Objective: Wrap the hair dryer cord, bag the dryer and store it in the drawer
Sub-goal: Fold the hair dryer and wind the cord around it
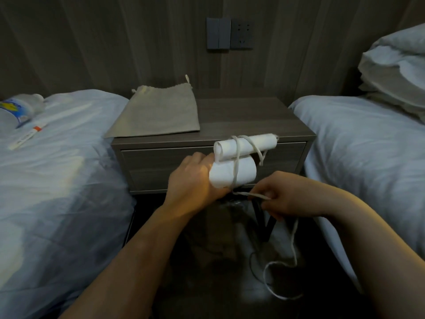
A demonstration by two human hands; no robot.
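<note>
Slack white cord (235, 173) trails floorward at five o'clock; right hand (282, 194) pinches it, fingers curled; left hand (193, 178) grips the folded white hair dryer (246, 146), cord-looped, before the closed drawer (161, 162); beyond, at eleven o'clock, the bag (158, 111) lies flat on the nightstand (253, 118).

Dim room, with a wide-angle view that is bending at its edges.
Warm light is falling on the left hand (193, 178); the white hair dryer (232, 173) is glaring, the floor (207, 284) is lying in deep shadow, and the bedding (57, 157) is looking soft and bluish.
</note>
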